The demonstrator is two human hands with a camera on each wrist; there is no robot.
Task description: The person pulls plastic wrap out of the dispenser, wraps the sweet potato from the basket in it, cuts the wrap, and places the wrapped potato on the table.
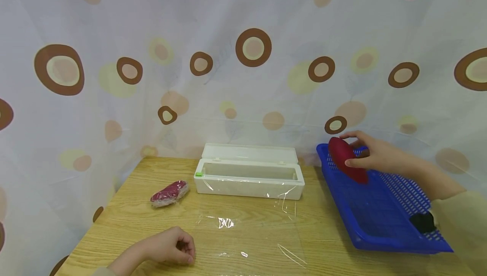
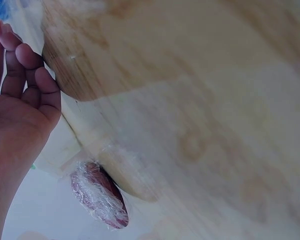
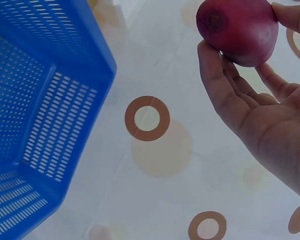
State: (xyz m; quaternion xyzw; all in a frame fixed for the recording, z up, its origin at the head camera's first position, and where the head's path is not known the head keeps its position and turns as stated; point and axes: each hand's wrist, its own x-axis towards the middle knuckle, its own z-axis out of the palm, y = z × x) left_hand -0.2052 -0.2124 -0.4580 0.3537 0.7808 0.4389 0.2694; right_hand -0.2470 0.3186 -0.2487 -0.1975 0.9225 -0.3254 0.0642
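Over the far end of the blue basket (image 1: 342, 210), my right hand (image 1: 382, 155) grips a red-purple sweet potato (image 1: 345, 157) between thumb and fingers. The right wrist view shows its rounded end (image 3: 235, 30) clear of the basket wall. My left hand (image 1: 169, 245) rests near the table's front with loosely curled fingers and nothing in them, beside a sheet of clear plastic wrap (image 1: 251, 236). That sheet lies across the wood, running from a white wrap dispenser (image 1: 249, 188) with its lid up. A second sweet potato (image 1: 170, 193), covered in plastic wrap, lies left of the dispenser.
The wooden table (image 1: 125, 221) ends at a patterned curtain (image 1: 228, 90) behind and to the left. The basket's perforated walls stand along the right side. A small black object (image 1: 422, 222) shows by the right sleeve; its kind is unclear.
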